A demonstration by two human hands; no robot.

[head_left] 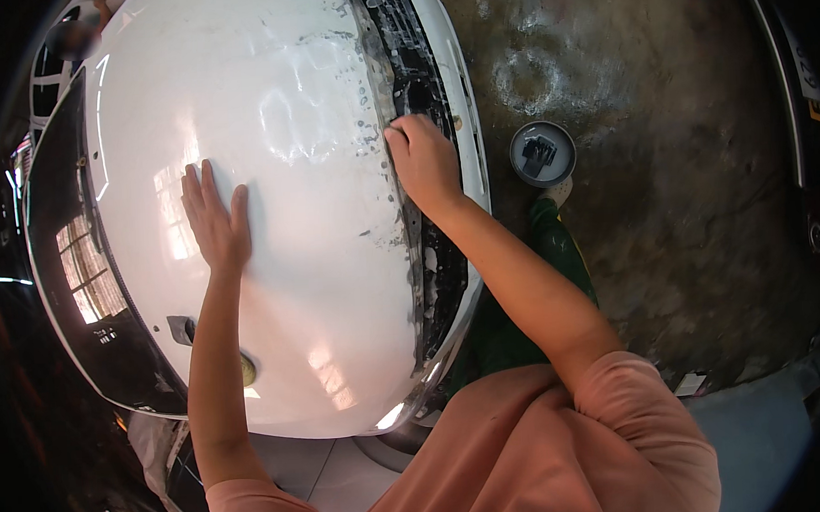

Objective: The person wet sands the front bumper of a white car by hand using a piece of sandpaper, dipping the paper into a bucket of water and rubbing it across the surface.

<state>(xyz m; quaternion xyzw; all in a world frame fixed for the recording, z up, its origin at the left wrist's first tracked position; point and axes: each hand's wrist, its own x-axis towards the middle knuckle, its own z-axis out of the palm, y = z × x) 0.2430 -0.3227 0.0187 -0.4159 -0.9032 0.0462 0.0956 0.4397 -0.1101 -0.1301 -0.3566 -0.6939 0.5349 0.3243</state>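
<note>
A white car panel fills the middle of the view, with a grey, patchy scraped strip and a black band along its right edge. My left hand lies flat on the glossy white surface, fingers stretched out. My right hand rests on the scraped strip with curled fingers; whatever it may hold is hidden under it. A small yellowish round object sits partly behind my left forearm, and a small dark fitting is left of that forearm.
Dark glass borders the panel on the left. A round grey tub with a dark object in it stands on the stained concrete floor, near my shoe. Another vehicle's bumper is at the far right. A person's hand shows at top left.
</note>
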